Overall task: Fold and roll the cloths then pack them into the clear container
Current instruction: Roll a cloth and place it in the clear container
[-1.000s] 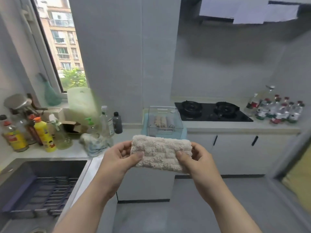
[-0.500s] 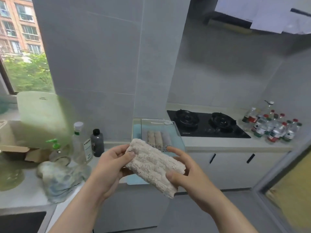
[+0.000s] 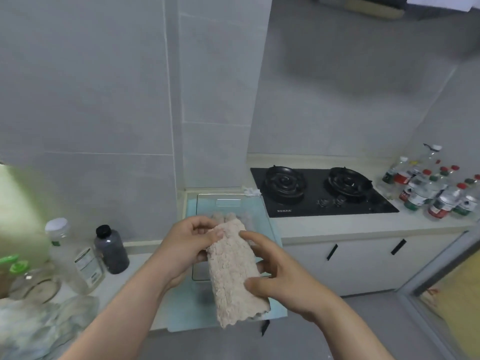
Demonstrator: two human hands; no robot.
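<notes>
A fluffy beige cloth (image 3: pixel 233 266), folded into a long strip, hangs nearly upright in front of me. My left hand (image 3: pixel 185 245) pinches its top left corner. My right hand (image 3: pixel 275 276) grips its right edge with thumb in front and fingers behind. Behind the cloth stands the clear container (image 3: pixel 228 201) on a light blue mat (image 3: pixel 189 307) on the counter. Rolled cloths (image 3: pixel 241 216) lie inside it, mostly hidden by my hands and the cloth.
A black gas hob (image 3: pixel 319 190) lies right of the container, with several plastic bottles (image 3: pixel 436 190) at the far right. To the left stand a dark bottle (image 3: pixel 111 249), a clear bottle (image 3: pixel 75 255), a pale green jug (image 3: pixel 18 214) and crumpled plastic (image 3: pixel 39 328).
The cloth has turned from lying level between my hands to hanging nearly upright. I have stepped closer to the counter, and the container now sits right behind my hands.
</notes>
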